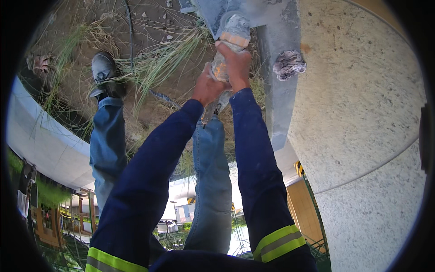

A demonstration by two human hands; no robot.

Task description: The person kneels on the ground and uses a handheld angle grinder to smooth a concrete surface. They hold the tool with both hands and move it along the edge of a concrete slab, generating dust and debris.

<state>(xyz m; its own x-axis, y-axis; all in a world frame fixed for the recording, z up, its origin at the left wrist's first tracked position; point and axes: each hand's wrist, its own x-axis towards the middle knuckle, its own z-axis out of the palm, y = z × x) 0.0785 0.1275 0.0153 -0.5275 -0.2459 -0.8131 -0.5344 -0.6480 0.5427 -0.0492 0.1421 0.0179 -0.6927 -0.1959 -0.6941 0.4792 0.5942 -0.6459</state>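
Note:
Both my hands grip a dust-caked power tool (232, 39) with orange showing through, which looks like a grinder. My right hand (236, 63) is wrapped over its body, thumb along the top. Just left of and below it, my left hand (210, 85) is closed on the lower part of the same tool. The tool's head is at a grey, dusty concrete surface (281, 34) at the top of the view; its working face is hidden. A crumpled pale rag (290, 65) lies on that surface to the right of my hands.
Dirt ground (158, 77) with long grass clumps and a dark cable (128, 27) surrounds my left shoe (103, 68). A speckled pale surface (353, 113) curves along the right. A white curved edge (47, 145) runs at lower left, with scaffolding and greenery beyond.

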